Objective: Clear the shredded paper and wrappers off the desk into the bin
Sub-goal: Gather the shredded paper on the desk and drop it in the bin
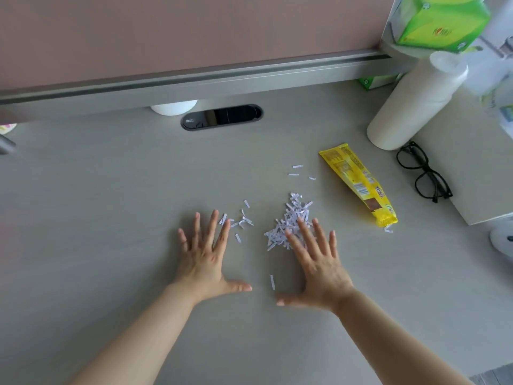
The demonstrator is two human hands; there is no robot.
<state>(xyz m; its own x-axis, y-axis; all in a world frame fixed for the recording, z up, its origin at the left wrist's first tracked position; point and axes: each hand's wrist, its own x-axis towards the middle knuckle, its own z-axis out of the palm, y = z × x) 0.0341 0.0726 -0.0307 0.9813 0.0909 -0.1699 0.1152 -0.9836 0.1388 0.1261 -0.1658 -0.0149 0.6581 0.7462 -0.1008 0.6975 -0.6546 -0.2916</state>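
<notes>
The shredded paper (288, 223) lies mid-desk as a loose heap of short white strips, with strays scattered left, far and near of it. The right hand (319, 262), flat with fingers spread, covers the heap's near right edge; the left hand (206, 254), also flat and splayed, touches a few strays. A yellow snack wrapper (358, 183) lies flat on the grey desk (97, 204), right of the heap, with black glasses (423, 172) beyond it.

White shredded paper (288, 223) lies heaped mid-desk with strips scattered around, a flat yellow wrapper (358, 184) just right.
</notes>
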